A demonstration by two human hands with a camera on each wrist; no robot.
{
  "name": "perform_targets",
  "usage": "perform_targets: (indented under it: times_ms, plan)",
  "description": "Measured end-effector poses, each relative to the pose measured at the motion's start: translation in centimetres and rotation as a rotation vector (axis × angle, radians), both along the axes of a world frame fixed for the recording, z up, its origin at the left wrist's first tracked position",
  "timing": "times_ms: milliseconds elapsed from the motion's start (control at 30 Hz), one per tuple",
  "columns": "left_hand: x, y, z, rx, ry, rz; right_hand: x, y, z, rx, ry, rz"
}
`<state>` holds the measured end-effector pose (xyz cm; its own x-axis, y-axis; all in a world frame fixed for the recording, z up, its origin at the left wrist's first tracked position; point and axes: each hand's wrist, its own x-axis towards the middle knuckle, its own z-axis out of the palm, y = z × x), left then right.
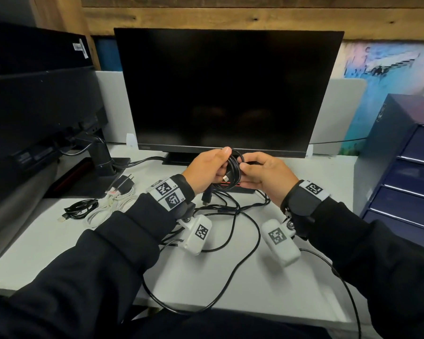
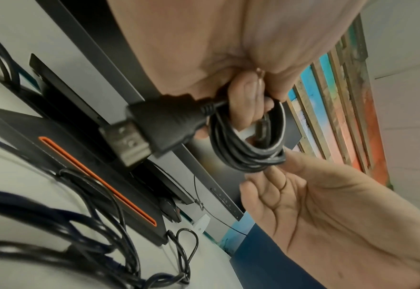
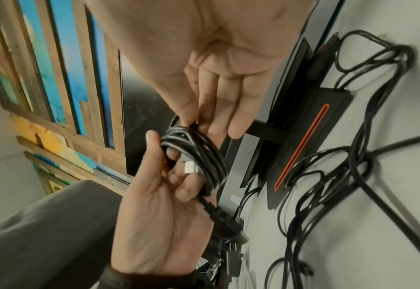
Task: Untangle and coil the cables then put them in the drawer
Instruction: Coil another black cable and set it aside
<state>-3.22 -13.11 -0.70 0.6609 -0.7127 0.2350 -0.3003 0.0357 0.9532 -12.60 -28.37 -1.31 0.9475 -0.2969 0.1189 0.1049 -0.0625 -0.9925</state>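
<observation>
One coiled black cable (image 1: 233,171) sits between two hands, above the white desk (image 1: 59,243). The left hand (image 1: 207,171) curls its fingers (image 3: 179,176) through the coil's centre, thumb over the top, gripping several round loops of smooth, glossy cord. Two connectors show on it: a flat silver USB plug (image 3: 190,167) lying against the left fingers inside the coil, and a chunky black moulded plug (image 2: 149,133) sticking out below the left palm. The right hand (image 1: 264,176) pinches the coil's far edge between thumb and fingertips (image 3: 205,119), the remaining fingers nearly straight.

Below the fingers, a tangle of thin black cables (image 1: 230,216) sprawls across the desk, its count unclear. Left of the left wrist lie one small black cable bundle (image 1: 80,208), a heap of white cables (image 1: 113,204) and one black wall charger (image 1: 125,183). Beyond the fingertips stands one dark monitor (image 1: 228,94), its base carrying an orange slot (image 3: 300,148). Right of the right hand stands a navy drawer unit (image 1: 402,162), four drawer fronts visible.
</observation>
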Motion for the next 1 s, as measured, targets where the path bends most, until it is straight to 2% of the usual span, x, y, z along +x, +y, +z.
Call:
perform_targets:
  times_ms: [133, 233, 400, 533, 600, 733, 767, 867, 900, 933, 1000]
  plan:
    - [0.1, 0.0, 0.3, 0.043, -0.138, 0.038, 0.0, 0.3, 0.2, -0.031, 0.029, 0.019]
    - [0.7, -0.2, 0.1, 0.029, -0.188, 0.094, -0.3, 1.0, 0.6, 0.026, 0.025, 0.087]
    - [-0.2, -0.8, -0.5, -0.006, -0.263, 0.076, -0.5, 2.5, 0.4, -0.179, -0.017, 0.135]
    - [-0.4, -1.0, -0.5, -0.041, -0.224, 0.075, -0.6, 1.5, 1.0, -0.296, 0.0, 0.167]
    - [-0.5, -1.2, -0.5, -0.052, -0.197, 0.077, -0.5, 1.1, 1.3, -0.399, 0.033, 0.121]
    - [-0.3, -1.2, -0.3, -0.109, -0.152, 0.063, -0.2, 0.9, 0.9, -0.618, 0.045, -0.11]
    - [-0.1, -1.0, -0.2, -0.119, -0.154, 0.067, -0.2, 0.8, 0.9, -0.723, 0.036, -0.152]
    - [0.8, -0.3, 0.1, -0.114, -0.143, 0.095, -0.5, 0.9, 1.3, -1.198, 0.08, -0.233]
    - [1.2, -0.1, 0.1, -0.089, -0.156, 0.108, -0.5, 1.0, 1.4, -1.276, 0.088, -0.249]
    - [1.6, 0.0, 0.1, -0.062, -0.173, 0.126, -0.7, 1.0, 1.5, -1.283, 0.076, -0.246]
    - [2.4, 0.6, 0.0, -0.04, -0.173, 0.164, -0.7, 0.7, 1.3, -1.163, 0.026, -0.194]
